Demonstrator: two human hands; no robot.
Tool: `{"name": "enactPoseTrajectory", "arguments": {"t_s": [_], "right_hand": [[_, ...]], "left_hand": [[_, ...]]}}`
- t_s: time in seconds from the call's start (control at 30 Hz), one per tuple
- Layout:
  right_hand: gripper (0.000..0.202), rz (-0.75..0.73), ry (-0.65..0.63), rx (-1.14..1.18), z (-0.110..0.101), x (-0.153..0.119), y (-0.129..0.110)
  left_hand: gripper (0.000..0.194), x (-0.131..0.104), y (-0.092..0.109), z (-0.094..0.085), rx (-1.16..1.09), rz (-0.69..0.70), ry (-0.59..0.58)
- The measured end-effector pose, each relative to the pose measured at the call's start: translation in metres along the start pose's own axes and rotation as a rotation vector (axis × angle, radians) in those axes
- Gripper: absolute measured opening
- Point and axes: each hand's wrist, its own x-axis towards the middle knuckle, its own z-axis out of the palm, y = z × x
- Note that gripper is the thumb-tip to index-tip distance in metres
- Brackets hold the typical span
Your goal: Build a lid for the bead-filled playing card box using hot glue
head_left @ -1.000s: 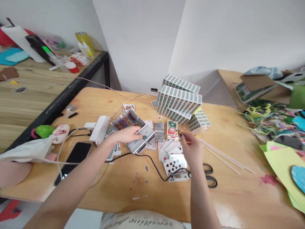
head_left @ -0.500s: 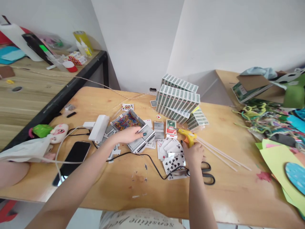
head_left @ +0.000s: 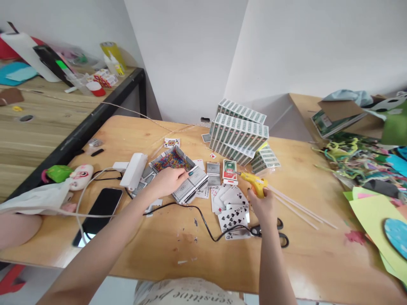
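My left hand point(head_left: 170, 181) is closed on a box made of playing cards point(head_left: 191, 185), its thumb lying over the patterned grey card panel. The box's other half is an open tray holding many small coloured pieces point(head_left: 173, 162). My right hand point(head_left: 263, 205) is wrapped around the handle of a yellow hot glue gun point(head_left: 256, 181), whose nozzle points left toward a green and red card pack point(head_left: 229, 171). Loose playing cards point(head_left: 233, 216) lie spread between my hands. Black scissors point(head_left: 281, 233) are partly hidden by my right wrist.
Stacked card packs point(head_left: 240, 133) stand at the back. Glue sticks point(head_left: 302, 207) lie right of the glue gun. A black cable point(head_left: 203, 220) crosses the table; a phone point(head_left: 100, 216) and a white power strip point(head_left: 134, 171) are at left. Coloured paper point(head_left: 372, 216) lies at right.
My right hand has closed around the glue gun's handle, and the gun has shifted slightly right. My left hand stays on the card box.
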Motion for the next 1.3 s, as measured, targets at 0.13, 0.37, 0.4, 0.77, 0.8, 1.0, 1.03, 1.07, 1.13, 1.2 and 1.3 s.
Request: {"name": "enactPoseTrajectory", "arguments": {"t_s": [0.13,0.37,0.4,0.77,0.8,1.0,1.03,1.07,1.13,1.2,1.3], "right_hand": [[0.043,-0.022,-0.131,0.137,-0.012,-0.035,-0.019],[0.039,-0.225,-0.264,0.146,-0.003,-0.064,-0.044],[0.038,-0.251,-0.267,0.137,0.0,-0.065,-0.045],[0.028,-0.228,-0.274,0.106,0.02,-0.075,-0.054],[0.027,-0.197,-0.277,0.138,0.021,-0.075,-0.056],[0.035,-0.024,-0.294,0.215,0.029,-0.07,-0.056],[0.037,-0.001,-0.287,0.212,0.03,-0.067,-0.053],[0.039,0.021,-0.275,0.211,0.031,-0.064,-0.051],[0.04,0.068,-0.246,0.226,0.031,-0.057,-0.043],[0.039,0.126,-0.24,0.268,0.029,-0.049,-0.036],[0.039,0.212,-0.255,0.315,0.024,-0.04,-0.026]], "left_hand": [[0.034,-0.003,-0.006,0.007,0.115,0.048,0.071],[0.035,0.008,-0.004,0.022,0.14,-0.02,0.251],[0.035,0.011,-0.002,0.022,0.135,-0.042,0.27],[0.034,0.013,0.004,0.017,0.119,-0.146,0.217],[0.034,0.013,0.004,0.017,0.116,-0.151,0.217],[0.026,0.01,0.003,0.02,0.062,-0.085,0.312],[0.023,0.007,0.004,0.021,0.055,-0.026,0.382],[0.022,0.002,0.004,0.021,0.057,0.05,0.455],[0.017,-0.009,0.006,0.022,0.091,0.227,0.558],[0.011,-0.022,0.009,0.023,0.133,0.387,0.555],[0.008,-0.037,0.014,0.027,0.202,0.477,0.526]]}}
